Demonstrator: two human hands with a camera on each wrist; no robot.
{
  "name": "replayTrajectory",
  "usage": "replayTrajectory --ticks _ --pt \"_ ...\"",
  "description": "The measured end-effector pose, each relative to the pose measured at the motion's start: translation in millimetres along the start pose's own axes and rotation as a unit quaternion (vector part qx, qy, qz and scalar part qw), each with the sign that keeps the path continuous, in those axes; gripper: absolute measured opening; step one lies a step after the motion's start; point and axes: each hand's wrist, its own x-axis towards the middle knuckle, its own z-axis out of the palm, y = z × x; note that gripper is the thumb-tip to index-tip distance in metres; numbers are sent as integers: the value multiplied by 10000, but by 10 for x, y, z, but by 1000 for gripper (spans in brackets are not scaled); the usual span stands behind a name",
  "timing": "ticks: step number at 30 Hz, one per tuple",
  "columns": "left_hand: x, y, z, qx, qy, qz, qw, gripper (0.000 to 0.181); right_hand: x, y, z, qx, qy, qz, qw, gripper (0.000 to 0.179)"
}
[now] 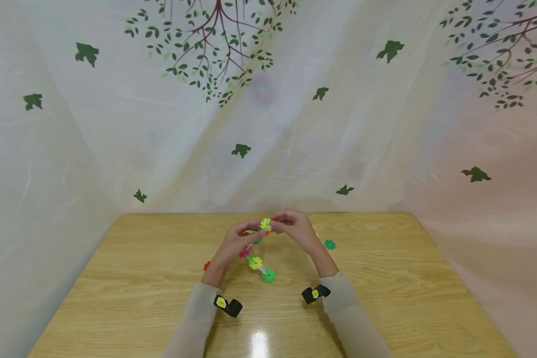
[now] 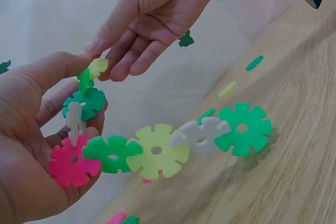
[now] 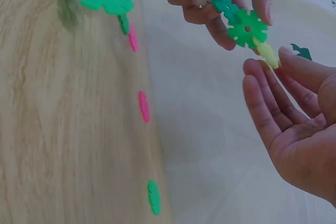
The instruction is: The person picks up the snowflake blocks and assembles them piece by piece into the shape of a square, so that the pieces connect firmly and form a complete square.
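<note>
My left hand (image 1: 229, 247) grips a chain of notched, flower-shaped plastic discs. In the left wrist view the chain bends past the palm. A pink disc (image 2: 75, 162) lies against the fingers, then come a green disc (image 2: 112, 154), a yellow disc (image 2: 156, 162), a white disc (image 2: 199, 141) and, at the free end, another green disc (image 2: 244, 141). At the raised end, my right hand (image 1: 299, 231) pinches a pale yellow disc (image 3: 269, 56) between thumb and forefinger. It meets a bright green disc (image 3: 248, 38) beside the left fingertips. The other right fingers stay loosely bent.
Loose discs lie on the wooden table (image 1: 385, 298): a teal one (image 1: 329, 244) beyond my right wrist, a red one (image 1: 207, 266) by my left wrist, and a pink one (image 3: 143, 106) near the far edge. A printed cloth (image 1: 295, 164) hangs behind the table.
</note>
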Motion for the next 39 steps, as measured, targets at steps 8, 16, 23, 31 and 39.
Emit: replayTrajectory --ticks 8,16,23,31,39 --pt "2 1 -48 -43 85 -96 9999 37 -3 -69 -152 -731 -242 132 9969 24" --pt "6 52 -97 -29 66 -116 9999 36 92 -8 -423 -1802 -694 359 9805 24" --pt "-16 38 -118 -62 -178 5 9998 39 170 173 -590 -2661 -1205 563 9547 22" --pt "-19 17 -112 -28 -365 165 9992 44 222 323 -595 -3224 -1326 1002 9319 22" --pt "-3 -3 -84 10 -357 129 9993 44 267 444 -567 -3182 -1356 1225 9302 21"
